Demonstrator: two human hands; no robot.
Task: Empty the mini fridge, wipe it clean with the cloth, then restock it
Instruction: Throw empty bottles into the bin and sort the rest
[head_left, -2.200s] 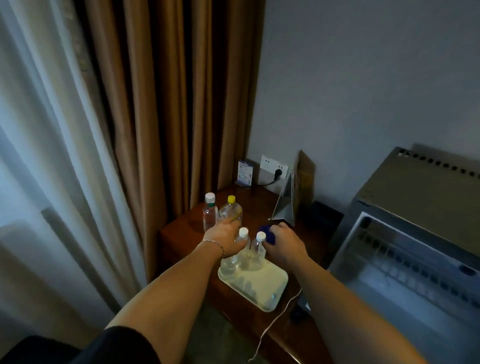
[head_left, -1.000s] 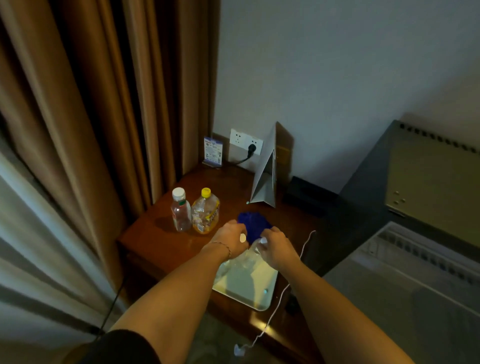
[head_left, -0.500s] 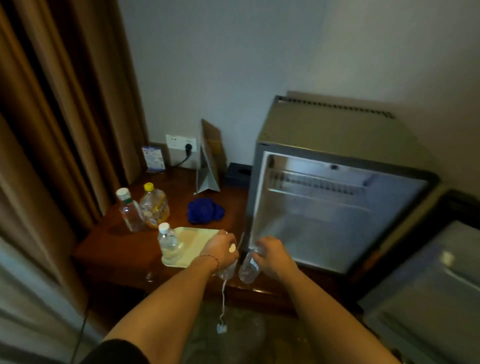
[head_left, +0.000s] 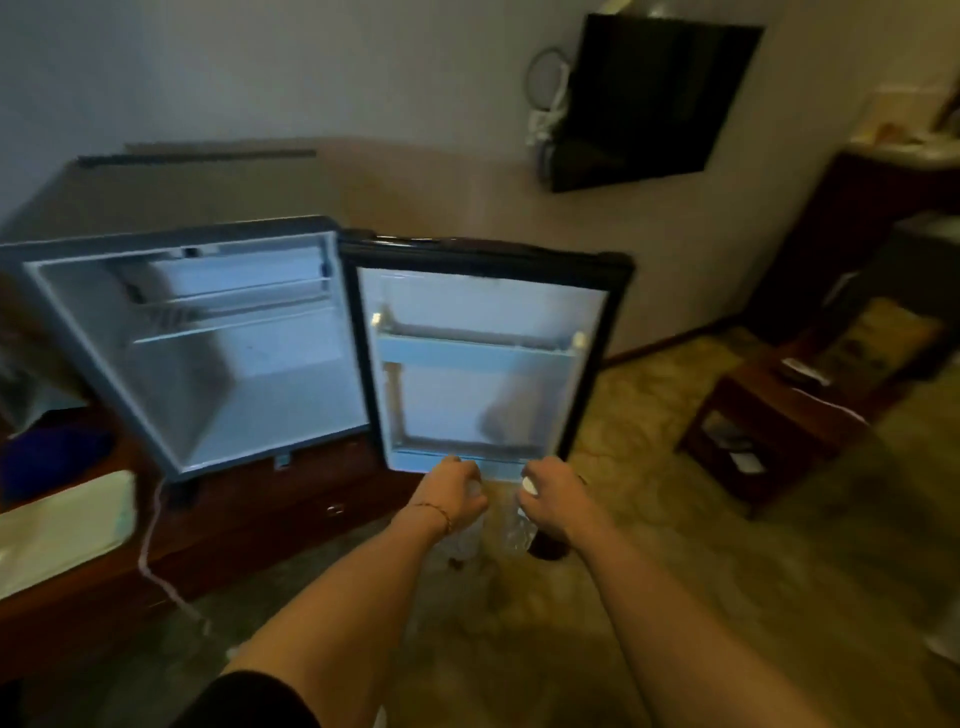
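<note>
Two light, slippery water bottles are gripped by their necks, one in the left hand (head_left: 457, 493), one in the right hand (head_left: 553, 499), near the door shelf (head_left: 457, 461).

Open door (head_left: 488, 358) right of fridge cabinet (head_left: 208, 343), tray (head_left: 62, 525) left

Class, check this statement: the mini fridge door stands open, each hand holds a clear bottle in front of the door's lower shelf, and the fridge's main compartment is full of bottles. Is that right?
One part is wrong. The head view shows the mini fridge main compartment bare, with no bottles in it. The rest stands: the door is open, and the left hand and right hand each hold a clear bottle in front of the door's lower shelf.
</note>
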